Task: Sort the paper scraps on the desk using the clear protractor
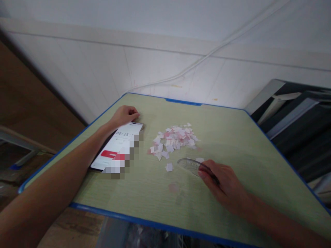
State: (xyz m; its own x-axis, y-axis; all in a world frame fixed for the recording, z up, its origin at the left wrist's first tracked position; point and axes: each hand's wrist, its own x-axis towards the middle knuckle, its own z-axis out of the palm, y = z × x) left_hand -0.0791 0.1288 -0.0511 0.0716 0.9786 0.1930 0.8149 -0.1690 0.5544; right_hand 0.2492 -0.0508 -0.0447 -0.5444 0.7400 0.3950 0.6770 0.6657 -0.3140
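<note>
My right hand (223, 181) is closed around one end of a thin, see-through, half-round piece (190, 166) with a dark curved edge; its exact kind is unclear. It is held low over the table, just in front of a heap of small white and pink paper scraps (178, 137). A few loose scraps lie nearer, among them a white one (169, 167) and a pink one (173, 187). At the far end of a phone (117, 141) rests my left hand (126, 115), fingers curled in, with nothing visible in them. The phone's screen shows a running-time display and a red button.
The pale green table (222, 125) has a blue rim and stands against a white wall (160, 62) with a cable (191, 67) along it. Dark folded items (297, 117) lean at the right. A brown panel (28, 93) stands at the left.
</note>
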